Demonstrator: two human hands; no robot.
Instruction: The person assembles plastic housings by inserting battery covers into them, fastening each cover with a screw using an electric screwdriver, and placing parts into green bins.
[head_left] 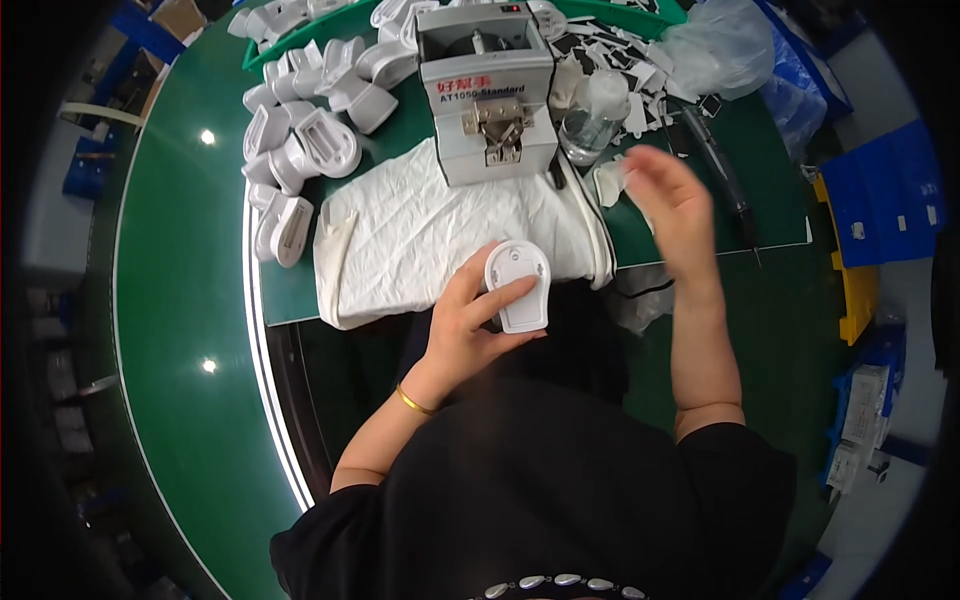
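My left hand (468, 318) is closed around a white rounded plastic housing (519, 262), held above the front edge of the cloth. Its flat face is turned up, with a thumb or finger lying across it, and small holes show near its rounded end. My right hand (672, 205) is raised to the right of the cloth, close to a clear plastic bottle (583, 137) and a crumpled white scrap (608, 184). Its fingers are smeared by motion, so I cannot make out whether anything is in them. A white cloth (450, 225) lies spread between both hands and a grey machine (487, 95).
Several similar white housings (330, 143) are grouped on the left of the green table (190, 300). A dark electric screwdriver (715, 165) lies at the right, beside small black and white pieces (640, 75). Behind them are a clear plastic bag (725, 50) and blue bins (880, 195).
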